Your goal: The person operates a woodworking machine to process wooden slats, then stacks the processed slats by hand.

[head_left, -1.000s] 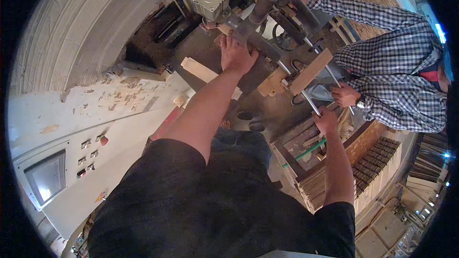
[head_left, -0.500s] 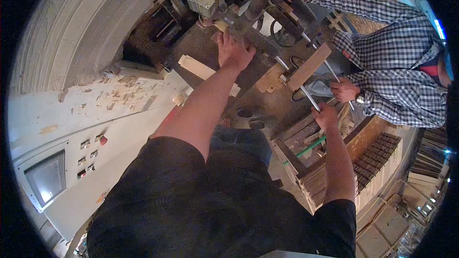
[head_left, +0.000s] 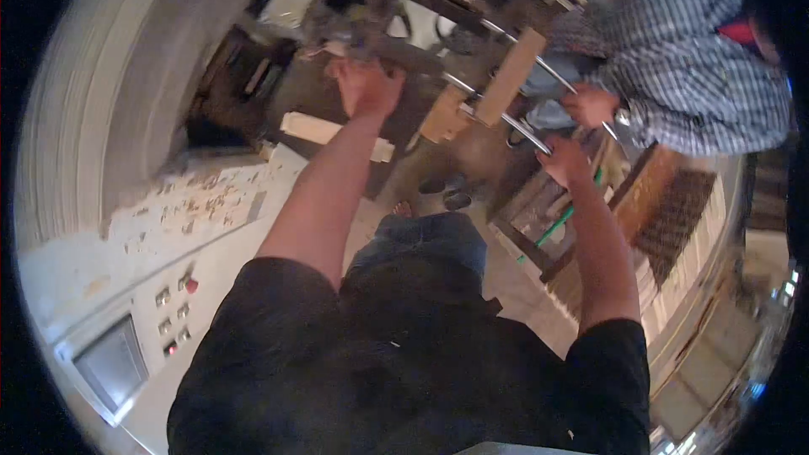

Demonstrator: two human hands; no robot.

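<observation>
Rod (head_left: 524,132): located ahead and to the right, near end in the right hand (head_left: 566,162), middle section passing at the block (head_left: 510,77). The fingers of the right hand are curled closed about the rod end.

Nearest the camera is the black shirt (head_left: 404,371), with jeans (head_left: 421,240) below it. At left stands a panel (head_left: 202,350) with a screen (head_left: 111,362), a group of switches and a red button (head_left: 192,286); any markings are too blurred to read. At right is a stack (head_left: 678,219) of wood pieces.

Shoes (head_left: 457,200) are on the floor between the stack and the left forearm. A board (head_left: 310,127) lies on the dark table (head_left: 308,93), partly covered by that forearm. A wooden plate (head_left: 441,116) is beside the rod.

The left hand (head_left: 368,87) is at the front of the machine (head_left: 366,13), thumb apart from the fingers; blur prevents telling whether it grips anything.

Beyond the block, a second rod (head_left: 556,74) runs alongside the first. A co-worker in a checked shirt (head_left: 674,42) has one hand (head_left: 592,105) on it.
</observation>
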